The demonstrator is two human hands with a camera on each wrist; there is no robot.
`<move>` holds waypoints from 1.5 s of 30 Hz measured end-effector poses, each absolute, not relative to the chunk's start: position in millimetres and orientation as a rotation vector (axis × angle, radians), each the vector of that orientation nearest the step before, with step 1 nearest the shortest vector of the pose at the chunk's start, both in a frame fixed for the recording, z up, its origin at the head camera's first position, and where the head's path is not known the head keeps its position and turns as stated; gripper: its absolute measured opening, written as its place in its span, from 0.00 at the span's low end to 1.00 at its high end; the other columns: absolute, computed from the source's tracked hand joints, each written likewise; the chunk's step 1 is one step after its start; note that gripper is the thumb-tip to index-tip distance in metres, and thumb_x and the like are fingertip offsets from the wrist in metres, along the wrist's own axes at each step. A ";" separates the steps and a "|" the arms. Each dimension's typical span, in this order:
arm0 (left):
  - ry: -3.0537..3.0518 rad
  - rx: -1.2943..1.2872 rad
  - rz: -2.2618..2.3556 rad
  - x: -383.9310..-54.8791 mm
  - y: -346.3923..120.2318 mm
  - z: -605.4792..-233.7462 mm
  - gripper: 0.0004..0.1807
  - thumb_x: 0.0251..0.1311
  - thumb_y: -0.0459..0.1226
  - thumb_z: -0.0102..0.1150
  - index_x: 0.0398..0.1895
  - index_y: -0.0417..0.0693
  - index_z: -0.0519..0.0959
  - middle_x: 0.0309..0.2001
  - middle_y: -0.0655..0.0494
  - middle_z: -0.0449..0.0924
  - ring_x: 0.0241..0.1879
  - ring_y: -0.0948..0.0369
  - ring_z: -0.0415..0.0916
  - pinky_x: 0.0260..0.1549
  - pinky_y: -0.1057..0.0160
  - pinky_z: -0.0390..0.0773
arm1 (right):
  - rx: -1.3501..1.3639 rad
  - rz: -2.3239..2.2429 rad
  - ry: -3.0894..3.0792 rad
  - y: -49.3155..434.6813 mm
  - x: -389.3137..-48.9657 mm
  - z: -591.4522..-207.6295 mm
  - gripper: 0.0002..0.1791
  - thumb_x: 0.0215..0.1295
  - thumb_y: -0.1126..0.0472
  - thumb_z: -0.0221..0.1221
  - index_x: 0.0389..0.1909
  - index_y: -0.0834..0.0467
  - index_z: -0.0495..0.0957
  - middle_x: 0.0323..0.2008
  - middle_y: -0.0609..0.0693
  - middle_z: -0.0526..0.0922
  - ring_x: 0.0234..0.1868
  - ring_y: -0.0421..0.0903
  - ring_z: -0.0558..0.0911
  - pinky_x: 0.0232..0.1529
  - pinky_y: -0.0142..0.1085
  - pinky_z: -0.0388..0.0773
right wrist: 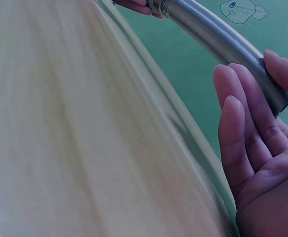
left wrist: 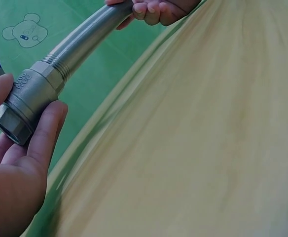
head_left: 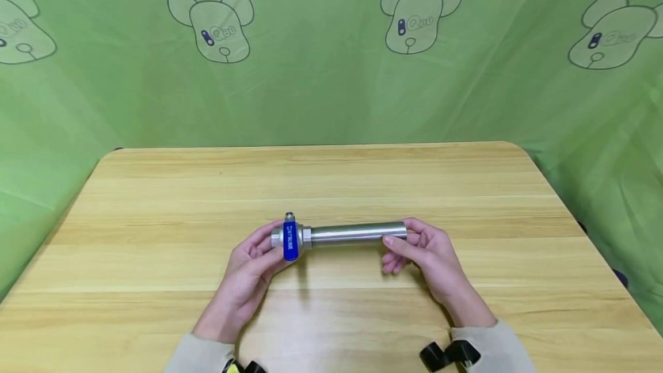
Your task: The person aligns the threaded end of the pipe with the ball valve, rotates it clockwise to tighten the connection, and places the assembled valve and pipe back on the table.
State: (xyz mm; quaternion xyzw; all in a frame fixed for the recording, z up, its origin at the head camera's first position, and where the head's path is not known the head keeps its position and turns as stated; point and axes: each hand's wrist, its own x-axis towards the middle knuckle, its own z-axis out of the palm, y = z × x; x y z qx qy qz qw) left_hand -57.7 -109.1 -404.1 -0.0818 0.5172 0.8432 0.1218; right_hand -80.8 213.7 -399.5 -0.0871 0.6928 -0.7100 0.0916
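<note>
A steel ball valve [left wrist: 29, 98] with a blue lever handle [head_left: 290, 240] is joined to a straight steel pipe [head_left: 358, 232]; thread shows at the joint in the left wrist view. The assembly is held level above the table. My left hand [head_left: 252, 272] grips the valve body at the left end, thumb in front by the handle. At the pipe's right end, my right hand [head_left: 432, 255] pinches it between thumb and fingers. The right wrist view shows that hand's lower fingers [right wrist: 231, 123] lying off the pipe. The valve's hexagonal open end faces the left wrist camera.
A wood-grain table [head_left: 362, 177] spreads beneath both hands. Behind it and at its sides hangs a green curtain [head_left: 321, 73] printed with cartoon heads. Black wrist devices [head_left: 449, 356] sit at the sleeve cuffs.
</note>
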 end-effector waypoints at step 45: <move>1.525 -0.198 2.446 -56.5 -113.1 -403.1 0.31 0.65 0.21 0.61 0.72 0.41 0.73 0.55 0.55 0.90 0.49 0.59 0.90 0.55 0.62 0.92 | -0.176 -2.220 1.983 213.3 -81.6 -401.7 0.17 0.65 0.75 0.69 0.54 0.59 0.86 0.44 0.48 0.92 0.43 0.43 0.93 0.50 0.37 0.93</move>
